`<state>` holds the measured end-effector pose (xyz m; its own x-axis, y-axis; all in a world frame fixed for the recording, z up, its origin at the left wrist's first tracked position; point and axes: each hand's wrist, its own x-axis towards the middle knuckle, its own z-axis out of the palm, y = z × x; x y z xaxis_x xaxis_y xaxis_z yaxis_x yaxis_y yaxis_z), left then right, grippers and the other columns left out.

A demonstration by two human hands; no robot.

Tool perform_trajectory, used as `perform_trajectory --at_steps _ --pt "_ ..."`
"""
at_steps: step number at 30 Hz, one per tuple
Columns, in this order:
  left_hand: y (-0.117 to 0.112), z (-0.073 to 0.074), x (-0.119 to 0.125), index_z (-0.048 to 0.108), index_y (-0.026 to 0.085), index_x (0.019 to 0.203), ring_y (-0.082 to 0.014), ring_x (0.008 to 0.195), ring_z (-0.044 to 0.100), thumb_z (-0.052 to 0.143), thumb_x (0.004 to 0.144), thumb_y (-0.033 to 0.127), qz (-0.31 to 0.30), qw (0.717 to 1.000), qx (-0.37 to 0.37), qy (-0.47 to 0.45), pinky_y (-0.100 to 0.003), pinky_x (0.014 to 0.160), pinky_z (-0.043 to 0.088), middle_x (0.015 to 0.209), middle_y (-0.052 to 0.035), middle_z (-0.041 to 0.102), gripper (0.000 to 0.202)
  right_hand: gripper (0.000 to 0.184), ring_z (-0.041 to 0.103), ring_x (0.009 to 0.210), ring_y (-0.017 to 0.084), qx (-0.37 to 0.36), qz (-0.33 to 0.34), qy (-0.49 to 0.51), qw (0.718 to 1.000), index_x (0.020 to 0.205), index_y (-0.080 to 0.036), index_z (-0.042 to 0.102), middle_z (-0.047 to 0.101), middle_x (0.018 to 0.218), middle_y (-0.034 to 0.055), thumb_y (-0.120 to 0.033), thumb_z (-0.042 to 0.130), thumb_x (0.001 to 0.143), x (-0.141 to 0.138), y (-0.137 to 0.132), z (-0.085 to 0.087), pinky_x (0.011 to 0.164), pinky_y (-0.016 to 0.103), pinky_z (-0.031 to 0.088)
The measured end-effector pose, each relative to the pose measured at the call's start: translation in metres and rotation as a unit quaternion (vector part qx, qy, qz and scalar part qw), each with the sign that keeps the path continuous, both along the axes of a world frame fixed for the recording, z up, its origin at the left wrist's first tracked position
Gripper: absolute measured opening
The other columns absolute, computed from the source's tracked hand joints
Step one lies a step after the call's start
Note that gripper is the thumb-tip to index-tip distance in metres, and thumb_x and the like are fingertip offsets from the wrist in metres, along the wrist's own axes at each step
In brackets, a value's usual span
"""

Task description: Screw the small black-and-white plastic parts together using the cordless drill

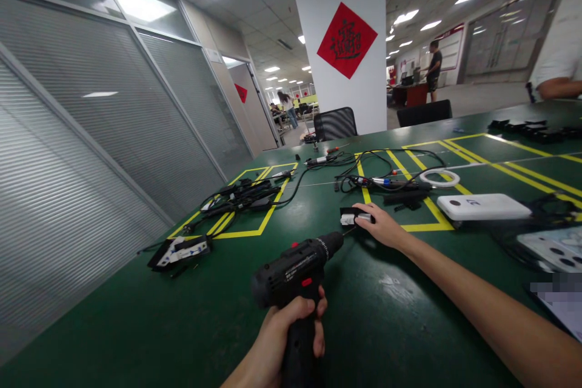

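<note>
- The left hand (291,330) is gripping the black drill (295,270) over the green table (136,321); its long axis is pointing up-right.
- The right hand (382,227) is pinning the small black-and-white part (352,216) just beyond the drill's tip.

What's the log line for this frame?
left hand: grips drill | right hand: on small black-and-white part | drill tip near part | green table

Drill bit: tip of the black cordless drill (295,270) too thin to make out.
Small black-and-white part (352,216): half covered by right hand (382,227).
Right desk edge: pixel-blurred patch (557,291), contents unreadable.
</note>
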<state>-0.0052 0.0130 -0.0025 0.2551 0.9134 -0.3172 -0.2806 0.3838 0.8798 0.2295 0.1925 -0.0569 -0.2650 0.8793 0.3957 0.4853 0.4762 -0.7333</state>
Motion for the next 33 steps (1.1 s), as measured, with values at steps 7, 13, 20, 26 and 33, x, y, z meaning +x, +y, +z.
perform_trajectory --at_steps 7,13,20,26,33 --pt "-0.0009 -0.0016 -0.0002 0.055 0.012 0.09 -0.0107 0.037 0.049 0.047 0.076 0.025 0.003 1.0 0.013 0.008 -0.03 0.046 0.041 0.072 -0.0032 0.055 0.021 0.04 0.054 0.099 0.019 -0.003 0.002 -0.01 1.0 0.119 -0.023 0.053 0.054 0.11 0.0066 -0.032 0.05 0.081 0.0007 -0.0002 0.0007 0.093 0.033 0.038" --pt "-0.0011 -0.0007 0.0011 0.054 0.013 0.09 -0.0104 0.036 0.049 0.047 0.076 0.026 0.008 1.0 0.009 0.003 -0.03 0.046 0.041 0.073 -0.0033 0.056 0.021 0.04 0.054 0.101 0.019 0.0 -0.002 -0.009 1.0 0.119 -0.023 0.053 0.053 0.112 0.0067 -0.033 0.05 0.081 0.0008 -0.0005 0.0006 0.094 0.033 0.038" --pt "0.0001 0.0015 0.0014 0.054 0.013 0.087 -0.0103 0.036 0.048 0.049 0.074 0.026 0.005 1.0 0.001 -0.004 -0.03 0.046 0.042 0.07 -0.0016 0.054 0.019 0.04 0.053 0.102 0.019 -0.008 -0.003 -0.006 1.0 0.12 -0.023 0.053 0.053 0.113 0.0067 -0.031 0.05 0.081 0.0004 -0.0038 0.0044 0.095 0.033 0.037" --pt "0.0005 0.0006 0.0004 0.054 0.013 0.091 -0.0102 0.036 0.048 0.046 0.077 0.026 -0.003 1.0 0.009 -0.003 -0.029 0.046 0.041 0.073 -0.0032 0.057 0.021 0.04 0.053 0.1 0.018 -0.009 0.002 -0.001 1.0 0.119 -0.022 0.053 0.053 0.111 0.0063 -0.031 0.05 0.081 0.0003 -0.0032 0.0044 0.095 0.033 0.037" --pt "0.0012 -0.0007 -0.0001 0.053 0.014 0.092 -0.0105 0.036 0.049 0.047 0.076 0.028 -0.002 1.0 0.005 -0.002 -0.03 0.046 0.042 0.074 -0.0038 0.058 0.022 0.039 0.054 0.099 0.018 -0.008 -0.002 0.002 1.0 0.118 -0.023 0.054 0.054 0.11 0.0065 -0.031 0.051 0.08 0.0008 -0.0021 0.0038 0.093 0.034 0.038"
